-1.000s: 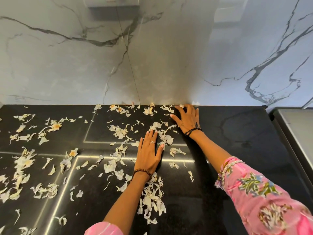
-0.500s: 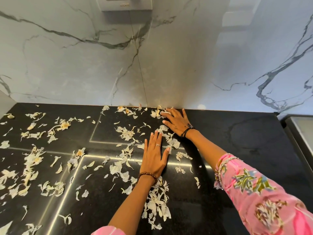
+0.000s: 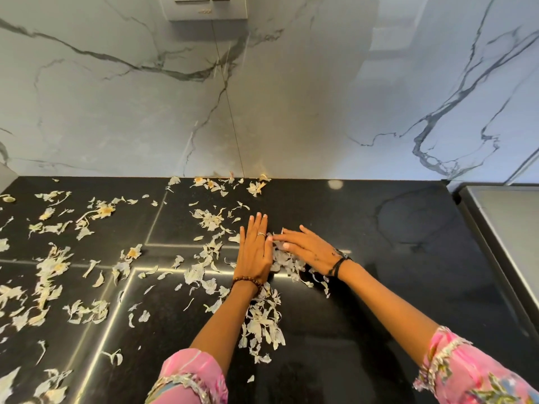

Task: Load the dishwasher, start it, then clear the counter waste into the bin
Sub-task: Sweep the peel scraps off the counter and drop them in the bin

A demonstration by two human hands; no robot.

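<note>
Right hand (image 3: pixel 309 248) had swept from the back wall to meet left hand (image 3: pixel 254 252), both flat and holding nothing, bunching peel scraps (image 3: pixel 284 262) between them on the table (image 3: pixel 393 258); most waste stayed scattered left.

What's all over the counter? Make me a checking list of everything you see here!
Surface: black counter, glossy, with light lines reflected.
Job's things: pale peelings scattered across it, thickest left and centre; a small heap sits between the hands.
Clutter: nothing seen besides the peelings.
Grippers: left hand flat, fingers straight on the counter; right hand flat over the heap, fingertips near the left hand.
Cables: nothing seen.
Surroundings: marble wall, switch plate above, steel surface at right.
</note>
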